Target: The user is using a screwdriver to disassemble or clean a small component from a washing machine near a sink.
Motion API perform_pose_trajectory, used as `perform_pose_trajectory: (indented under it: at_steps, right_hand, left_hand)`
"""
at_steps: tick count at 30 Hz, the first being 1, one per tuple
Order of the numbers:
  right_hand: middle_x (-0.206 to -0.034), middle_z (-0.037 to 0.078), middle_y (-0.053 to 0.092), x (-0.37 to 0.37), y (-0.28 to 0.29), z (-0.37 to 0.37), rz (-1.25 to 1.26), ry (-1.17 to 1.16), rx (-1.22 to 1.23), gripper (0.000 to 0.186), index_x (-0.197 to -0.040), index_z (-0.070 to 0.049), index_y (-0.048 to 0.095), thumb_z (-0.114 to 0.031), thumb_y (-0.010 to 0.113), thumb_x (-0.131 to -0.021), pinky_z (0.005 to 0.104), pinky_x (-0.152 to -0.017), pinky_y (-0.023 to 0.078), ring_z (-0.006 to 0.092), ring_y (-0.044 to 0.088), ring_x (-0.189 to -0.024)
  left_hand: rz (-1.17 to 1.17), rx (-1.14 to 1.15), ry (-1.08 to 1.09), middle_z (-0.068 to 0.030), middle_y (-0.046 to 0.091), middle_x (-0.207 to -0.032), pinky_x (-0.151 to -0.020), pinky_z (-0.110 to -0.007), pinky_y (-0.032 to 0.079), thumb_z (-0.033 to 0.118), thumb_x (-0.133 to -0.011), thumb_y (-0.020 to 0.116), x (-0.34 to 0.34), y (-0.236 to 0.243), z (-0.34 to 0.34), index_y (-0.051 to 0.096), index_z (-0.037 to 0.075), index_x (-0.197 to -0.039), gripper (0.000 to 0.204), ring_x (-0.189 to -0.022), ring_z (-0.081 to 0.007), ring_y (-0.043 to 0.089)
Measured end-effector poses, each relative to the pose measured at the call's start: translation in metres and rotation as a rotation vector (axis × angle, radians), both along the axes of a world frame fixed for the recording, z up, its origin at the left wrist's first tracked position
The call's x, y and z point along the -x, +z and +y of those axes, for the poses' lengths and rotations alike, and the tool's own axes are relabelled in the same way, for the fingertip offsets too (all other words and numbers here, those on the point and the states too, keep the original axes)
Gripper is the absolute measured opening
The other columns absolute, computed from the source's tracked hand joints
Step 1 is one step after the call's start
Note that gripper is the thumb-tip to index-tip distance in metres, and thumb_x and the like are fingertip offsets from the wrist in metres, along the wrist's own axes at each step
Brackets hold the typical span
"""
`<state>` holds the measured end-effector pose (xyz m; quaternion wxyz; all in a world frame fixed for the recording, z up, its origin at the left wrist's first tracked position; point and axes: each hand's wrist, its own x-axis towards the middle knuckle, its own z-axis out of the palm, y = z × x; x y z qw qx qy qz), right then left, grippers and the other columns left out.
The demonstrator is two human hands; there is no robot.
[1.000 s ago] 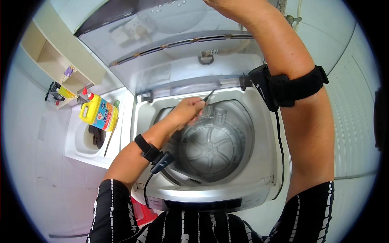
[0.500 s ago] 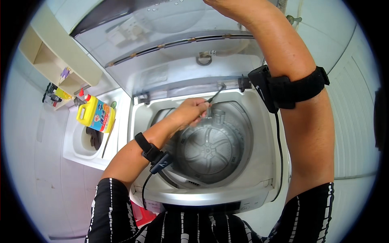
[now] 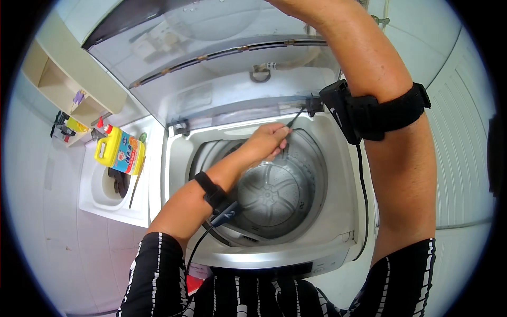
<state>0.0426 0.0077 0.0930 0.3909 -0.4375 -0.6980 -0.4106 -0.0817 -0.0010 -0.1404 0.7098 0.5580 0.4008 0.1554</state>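
My left hand (image 3: 268,141) is closed round a thin dark stick-like tool (image 3: 297,117), reaching over the tub. The tool's tip points up and right, close to the right lid hinge (image 3: 315,105); whether it touches there I cannot tell. Beneath the hand lies the round grey tub (image 3: 269,195) of a top-loading washing machine (image 3: 340,195). Its see-through lid (image 3: 222,79) stands raised at the back. My right forearm (image 3: 400,174) stretches up past the lid's right side, and the hand itself is beyond the top edge of the picture.
At the left is a white sink (image 3: 100,203) with dark cloth in it. A yellow jug with a red cap (image 3: 120,150) stands at the sink. Above it hangs a cream wall shelf (image 3: 97,63). Black cables (image 3: 364,206) run down from the bands on both forearms.
My left hand has moved to the right along the tub's back rim, bringing the tool's tip over to the right hinge. The right arm has hardly moved. The whole view has shifted slightly.
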Motion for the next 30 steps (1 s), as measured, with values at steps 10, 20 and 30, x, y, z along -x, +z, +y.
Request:
perform_pose_trajectory:
  at_steps: [10,20,30]
  right_hand:
    - [-0.106,0.011,0.057,-0.003,0.001,-0.003,-0.01,0.007,0.017,0.041,-0.12,-0.009,0.055,-0.025,0.062,-0.083,0.0393,-0.093,0.035,0.0268,0.051,-0.104]
    - [-0.103,0.011,0.057,-0.004,0.0,-0.003,-0.019,-0.005,0.018,0.04,-0.119,-0.009,0.055,-0.024,0.062,-0.082,0.0396,-0.094,0.034,0.0271,0.05,-0.103]
    - [-0.103,0.011,0.057,0.001,0.002,-0.007,-0.017,0.038,-0.005,0.041,-0.119,-0.009,0.055,-0.022,0.063,-0.081,0.0394,-0.094,0.035,0.0276,0.05,-0.102]
  left_hand:
    - [0.084,0.004,-0.019,0.0024,0.047,-0.067,-0.037,-0.019,0.023,0.021,-0.096,0.044,0.017,0.01,0.004,0.053,0.006,-0.107,0.021,-0.045,-0.0042,0.036]
    - [0.031,-0.016,0.042,0.0023,0.046,-0.066,-0.037,-0.019,0.024,0.021,-0.095,0.045,0.034,0.001,0.0,0.053,0.006,-0.106,0.02,-0.045,-0.0041,0.035]
    - [-0.002,0.021,0.077,0.0025,0.047,-0.067,-0.038,-0.019,0.022,0.021,-0.096,0.045,0.031,0.001,-0.004,0.054,0.007,-0.106,0.02,-0.045,-0.0046,0.035]
